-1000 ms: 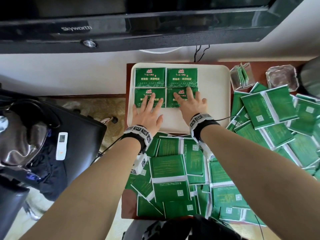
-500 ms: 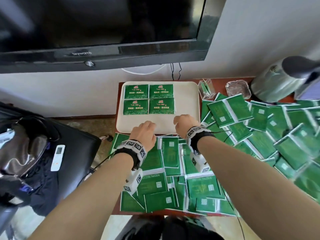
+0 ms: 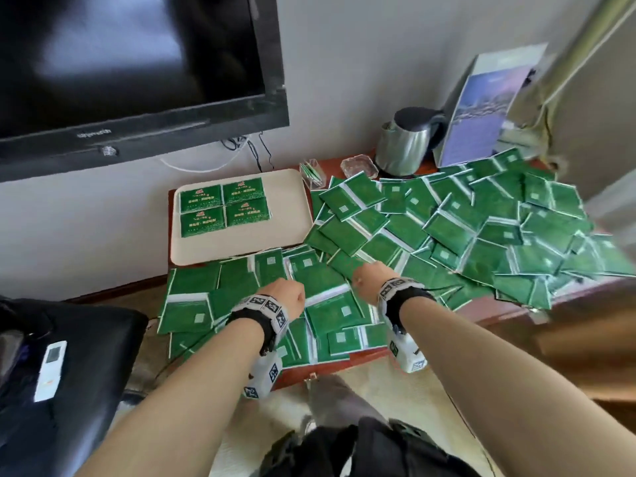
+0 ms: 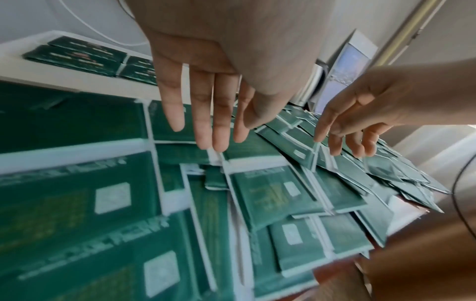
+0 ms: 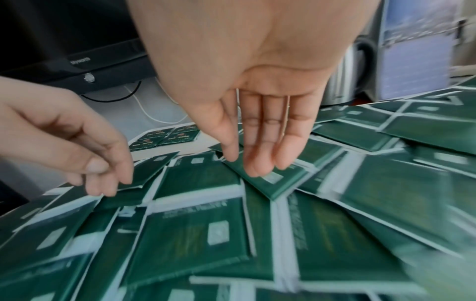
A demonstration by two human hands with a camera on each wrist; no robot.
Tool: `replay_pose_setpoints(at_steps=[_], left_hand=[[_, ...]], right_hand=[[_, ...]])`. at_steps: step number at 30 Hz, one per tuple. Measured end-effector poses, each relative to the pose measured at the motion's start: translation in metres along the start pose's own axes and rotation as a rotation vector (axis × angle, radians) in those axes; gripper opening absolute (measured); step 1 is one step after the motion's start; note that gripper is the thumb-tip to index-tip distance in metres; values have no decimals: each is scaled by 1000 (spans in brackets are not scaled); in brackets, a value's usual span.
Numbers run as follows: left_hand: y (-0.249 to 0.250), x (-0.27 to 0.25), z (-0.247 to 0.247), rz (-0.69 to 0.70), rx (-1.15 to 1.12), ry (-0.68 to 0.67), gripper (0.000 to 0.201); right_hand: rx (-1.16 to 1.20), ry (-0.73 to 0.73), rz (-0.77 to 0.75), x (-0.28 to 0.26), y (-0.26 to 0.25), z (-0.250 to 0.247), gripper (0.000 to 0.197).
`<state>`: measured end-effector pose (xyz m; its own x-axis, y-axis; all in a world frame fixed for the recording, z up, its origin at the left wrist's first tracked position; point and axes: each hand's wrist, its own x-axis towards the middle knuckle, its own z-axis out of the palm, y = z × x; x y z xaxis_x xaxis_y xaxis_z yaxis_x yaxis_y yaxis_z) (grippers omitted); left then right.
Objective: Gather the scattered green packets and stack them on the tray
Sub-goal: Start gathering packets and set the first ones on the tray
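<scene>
A cream tray (image 3: 241, 247) lies at the table's back left with a two-by-two block of green packets (image 3: 223, 206) on it, printed side up. Many scattered green packets (image 3: 447, 228) cover the table in front of the tray and to its right, overlapping, mostly back side up. My left hand (image 3: 284, 297) hovers over the packets below the tray; in the left wrist view its fingers (image 4: 206, 126) hang straight and hold nothing. My right hand (image 3: 366, 280) is close beside it over a tilted packet (image 5: 273, 181), its fingers (image 5: 265, 146) straight and holding nothing.
A black TV (image 3: 130, 63) hangs on the wall above the tray. A steel kettle (image 3: 406, 146), a glass ashtray (image 3: 358, 165), a small clear holder (image 3: 313, 173) and a standing leaflet (image 3: 481, 108) line the back. A white remote (image 3: 50, 370) lies on a black seat at left.
Both hands have drawn back from the tray's packets toward me and now hang over the scattered ones. The head view has swung right, showing the kettle and the large pile.
</scene>
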<state>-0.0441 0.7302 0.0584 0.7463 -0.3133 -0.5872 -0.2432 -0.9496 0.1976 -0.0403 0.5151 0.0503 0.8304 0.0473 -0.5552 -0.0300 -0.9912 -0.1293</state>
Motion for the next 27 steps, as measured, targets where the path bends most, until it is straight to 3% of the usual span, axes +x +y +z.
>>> replay_pose_setpoints(at_steps=[9,15,19,27], left_hand=[[114,5,10,64,81,-20,23],[188,46,1,13,106,13,23],[246,80,3,-85,76,23,21],[344,120,11,-209,-29,-14,25]], right_hand=[[78,2,127,-57,113,6,29],[71,-3,63,-33,188,-2,29],[-54,-47,6,-10,251,-12,17],[-87,-105,-7,13,370,-32,21]])
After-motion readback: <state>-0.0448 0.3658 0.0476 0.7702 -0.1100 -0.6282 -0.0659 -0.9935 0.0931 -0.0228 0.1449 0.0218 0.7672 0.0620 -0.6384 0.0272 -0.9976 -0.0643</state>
